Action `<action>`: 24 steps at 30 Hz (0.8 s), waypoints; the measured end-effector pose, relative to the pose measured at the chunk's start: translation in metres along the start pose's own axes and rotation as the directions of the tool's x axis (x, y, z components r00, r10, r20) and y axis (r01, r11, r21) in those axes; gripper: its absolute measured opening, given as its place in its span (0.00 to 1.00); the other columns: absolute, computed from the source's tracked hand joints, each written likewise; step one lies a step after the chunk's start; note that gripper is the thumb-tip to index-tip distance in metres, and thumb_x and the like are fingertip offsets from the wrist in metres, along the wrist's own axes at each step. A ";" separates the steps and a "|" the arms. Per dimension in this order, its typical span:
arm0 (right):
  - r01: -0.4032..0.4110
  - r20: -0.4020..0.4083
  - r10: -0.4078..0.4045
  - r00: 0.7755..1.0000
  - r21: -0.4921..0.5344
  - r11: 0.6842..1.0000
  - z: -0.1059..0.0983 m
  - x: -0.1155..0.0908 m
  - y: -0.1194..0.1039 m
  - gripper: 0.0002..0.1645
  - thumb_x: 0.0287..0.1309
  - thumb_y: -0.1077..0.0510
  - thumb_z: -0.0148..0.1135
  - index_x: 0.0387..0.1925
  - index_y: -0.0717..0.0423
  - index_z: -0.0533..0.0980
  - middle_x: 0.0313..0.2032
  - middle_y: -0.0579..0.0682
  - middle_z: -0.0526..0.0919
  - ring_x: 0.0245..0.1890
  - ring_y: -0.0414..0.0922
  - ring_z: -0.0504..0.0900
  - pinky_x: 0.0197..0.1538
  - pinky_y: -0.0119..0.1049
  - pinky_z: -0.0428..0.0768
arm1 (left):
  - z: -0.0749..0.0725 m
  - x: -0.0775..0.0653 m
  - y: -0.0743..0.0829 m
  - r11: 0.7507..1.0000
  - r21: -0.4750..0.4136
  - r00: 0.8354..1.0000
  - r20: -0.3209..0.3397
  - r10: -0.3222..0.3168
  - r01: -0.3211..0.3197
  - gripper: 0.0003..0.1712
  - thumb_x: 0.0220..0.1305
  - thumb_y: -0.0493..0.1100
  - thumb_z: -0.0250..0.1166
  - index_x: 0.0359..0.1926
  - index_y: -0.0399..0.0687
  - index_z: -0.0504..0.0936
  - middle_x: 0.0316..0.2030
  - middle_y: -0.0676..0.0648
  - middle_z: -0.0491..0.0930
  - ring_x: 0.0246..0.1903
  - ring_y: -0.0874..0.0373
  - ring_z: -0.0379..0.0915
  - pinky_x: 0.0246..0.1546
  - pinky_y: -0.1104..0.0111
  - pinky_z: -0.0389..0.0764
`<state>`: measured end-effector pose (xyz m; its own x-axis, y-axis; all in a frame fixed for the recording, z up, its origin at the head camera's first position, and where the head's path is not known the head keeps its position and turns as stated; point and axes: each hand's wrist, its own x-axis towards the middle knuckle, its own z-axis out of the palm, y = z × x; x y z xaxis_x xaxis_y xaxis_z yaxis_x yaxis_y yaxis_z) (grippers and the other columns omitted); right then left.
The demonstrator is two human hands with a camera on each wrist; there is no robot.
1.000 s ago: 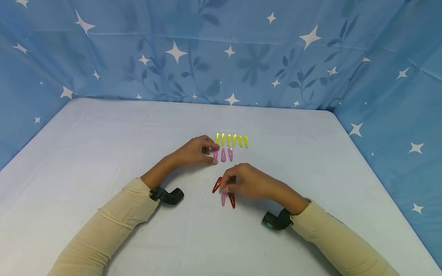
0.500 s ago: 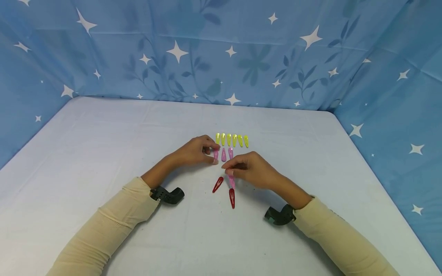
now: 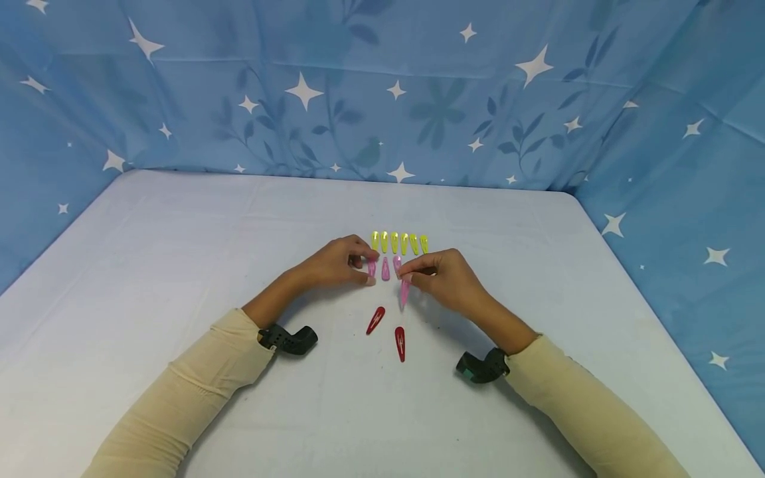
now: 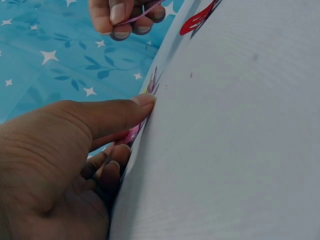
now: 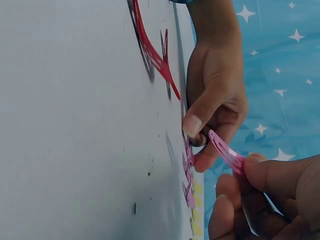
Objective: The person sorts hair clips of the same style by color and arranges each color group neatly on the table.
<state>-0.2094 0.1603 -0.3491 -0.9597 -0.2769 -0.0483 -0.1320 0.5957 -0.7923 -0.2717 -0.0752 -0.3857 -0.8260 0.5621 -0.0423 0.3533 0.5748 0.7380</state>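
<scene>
My left hand [image 3: 335, 263] rests on the table at the left end of a short pink row, its thumb and index finger at either end of a pink snap hair clip [image 3: 372, 268]. Two more pink clips [image 3: 385, 269] lie beside that one, the rightmost partly behind my right fingertips. Just above the table, my right hand [image 3: 454, 282] pinches another pink hair clip [image 5: 226, 152] by one end, and its free end points down toward me. Nearer to me lie two red hair clips, one slanted [image 3: 375, 320] and one almost straight [image 3: 400, 344].
Several yellow hair clips [image 3: 394, 242] form a row just beyond the pink ones. A white cloth covers the table [image 3: 179, 232]. Blue star-patterned curtain [image 3: 358, 86] hangs behind and at both sides. Each wrist wears a black camera mount [image 3: 293, 338].
My right hand has lifted the pink clip from beside the red clips and carried it away from me, to the right end of the pink row. My left hand has stayed in place.
</scene>
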 end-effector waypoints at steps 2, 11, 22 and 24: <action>-0.012 -0.007 0.012 1.000 -0.013 1.000 -0.002 0.002 0.002 0.09 0.61 0.63 0.65 0.42 0.57 0.87 0.36 0.52 0.89 0.31 0.44 0.81 0.32 0.32 0.78 | 0.000 0.000 0.000 1.000 0.002 1.000 -0.002 0.002 -0.002 0.27 0.56 0.43 0.74 0.58 0.43 0.82 0.49 0.44 0.76 0.44 0.54 0.71 0.47 0.65 0.74; -0.115 0.053 0.114 0.992 0.016 0.993 -0.010 0.012 0.012 0.11 0.62 0.60 0.65 0.45 0.55 0.86 0.39 0.52 0.88 0.34 0.43 0.82 0.38 0.34 0.80 | 0.000 0.001 0.000 1.000 0.007 1.000 -0.006 0.000 0.000 0.27 0.56 0.43 0.74 0.58 0.43 0.82 0.47 0.45 0.76 0.44 0.54 0.71 0.47 0.66 0.74; -0.076 0.077 0.079 0.994 -0.040 0.996 -0.015 0.023 0.018 0.12 0.63 0.63 0.61 0.44 0.56 0.86 0.42 0.53 0.88 0.37 0.45 0.79 0.38 0.32 0.78 | -0.001 -0.001 0.000 1.000 -0.012 1.000 -0.005 -0.002 0.002 0.27 0.56 0.43 0.74 0.58 0.43 0.82 0.48 0.45 0.75 0.44 0.54 0.71 0.47 0.66 0.75; -0.056 0.076 0.060 0.995 -0.050 0.997 -0.016 0.026 0.019 0.12 0.63 0.63 0.61 0.44 0.57 0.86 0.43 0.54 0.88 0.39 0.45 0.79 0.38 0.32 0.78 | -0.001 -0.002 0.001 1.000 -0.013 1.000 -0.003 -0.002 0.002 0.28 0.56 0.43 0.74 0.58 0.43 0.82 0.49 0.45 0.76 0.44 0.54 0.71 0.47 0.66 0.75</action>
<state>-0.2406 0.1764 -0.3557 -0.9442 -0.2974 -0.1416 -0.0904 0.6473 -0.7569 -0.2703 -0.0758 -0.3841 -0.8283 0.5587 -0.0417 0.3458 0.5684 0.7466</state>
